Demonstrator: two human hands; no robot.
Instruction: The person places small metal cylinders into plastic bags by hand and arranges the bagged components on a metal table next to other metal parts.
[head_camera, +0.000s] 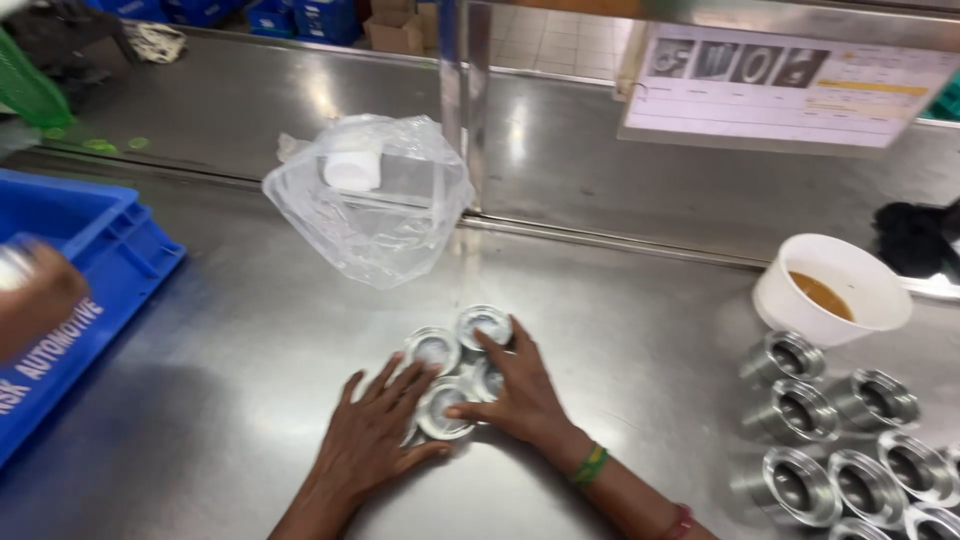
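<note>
Several shiny round metal cups (433, 348) stand bunched together on the steel table (250, 400), open ends up. My left hand (372, 440) lies flat against the near left side of the bunch, fingers spread, touching the closest cup (443, 410). My right hand (520, 392) rests on the bunch from the right. Its fingers are apart and its index finger reaches toward the far cup (484, 322). Neither hand lifts anything.
A crumpled clear plastic bag (370, 200) with a white piece inside sits behind the cups. A blue crate (90, 270) stands at the left, another person's blurred hand (35, 295) over it. At the right are a white bowl (830, 285) of brown liquid and several metal sleeves (800, 410).
</note>
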